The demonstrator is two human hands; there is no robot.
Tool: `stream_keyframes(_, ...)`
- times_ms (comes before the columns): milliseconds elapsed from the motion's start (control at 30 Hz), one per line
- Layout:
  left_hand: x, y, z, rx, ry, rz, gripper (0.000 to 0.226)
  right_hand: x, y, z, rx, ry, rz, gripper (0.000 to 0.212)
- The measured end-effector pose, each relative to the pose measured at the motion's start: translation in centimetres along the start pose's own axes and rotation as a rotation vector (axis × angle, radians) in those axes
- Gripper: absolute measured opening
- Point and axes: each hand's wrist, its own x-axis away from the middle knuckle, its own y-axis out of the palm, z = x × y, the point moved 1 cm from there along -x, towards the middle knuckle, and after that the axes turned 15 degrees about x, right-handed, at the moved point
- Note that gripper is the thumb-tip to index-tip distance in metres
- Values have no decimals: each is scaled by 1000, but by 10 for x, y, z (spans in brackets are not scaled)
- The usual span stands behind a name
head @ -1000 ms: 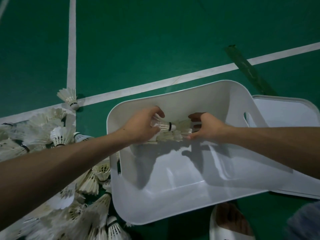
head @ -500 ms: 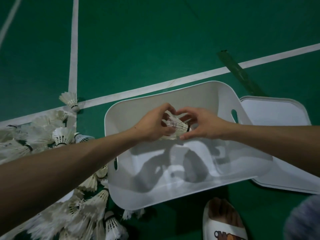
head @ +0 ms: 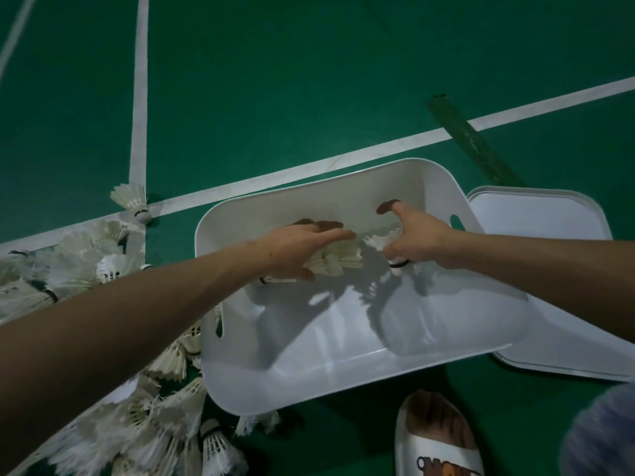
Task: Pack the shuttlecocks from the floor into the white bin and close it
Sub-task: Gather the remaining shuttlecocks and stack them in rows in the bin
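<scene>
The white bin (head: 343,379) stands open on the green floor in front of me. Both my hands reach inside it near the far wall. My left hand (head: 302,245) lies flat, fingers stretched, over a few shuttlecocks (head: 338,257) pressed under its palm. My right hand (head: 417,240) is curled around a shuttlecock (head: 398,264) whose black-banded cork points down and whose feathers stick out to the left. A big pile of white shuttlecocks (head: 113,407) covers the floor left of the bin. The bin's white lid (head: 556,255) lies flat on the floor to the right.
One shuttlecock (head: 132,201) stands alone where the white court lines (head: 139,97) meet. A strip of dark green tape (head: 470,139) crosses the far line. A foot in a white slipper (head: 436,438) rests just before the bin.
My hands held one bunch together in mid-air; now they have moved apart and lower into the bin, the left flattened over some shuttlecocks, the right holding one.
</scene>
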Motion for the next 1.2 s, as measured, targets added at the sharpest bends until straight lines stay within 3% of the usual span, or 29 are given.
stream_keyframes(133, -16, 0, 1, 14, -39, -117, 113, -15, 9, 4, -68, 65, 39, 55)
stream_keyframes(267, -22, -3, 0, 22, -73, -183, 102, -22, 22, 1, -220, 94, 30, 53)
stream_keyframes(467, -19, 2, -16, 57, -27, -128, 93, -24, 32, 3, -227, 192, 79, 34)
stream_keyframes(567, -20, 2, -22, 133, 5, -129, 97, -22, 39, -3, -316, 255, 75, 37)
stream_keyframes(667, -20, -1, -25, 155, -1, -129, 100, -17, 46, -12, -464, 308, 6, 44)
stream_keyframes(867, -17, -4, -20, 174, 10, -126, 97, -13, 52, -19, -462, 314, -189, 40)
stream_keyframes(1067, -16, -4, -19, 131, 11, -125, 90, -16, 51, -13, -270, 235, -47, 40)
stream_keyframes(1200, -16, -3, -23, 135, -3, -147, 92, -11, 42, -9, 160, 79, -12, 50)
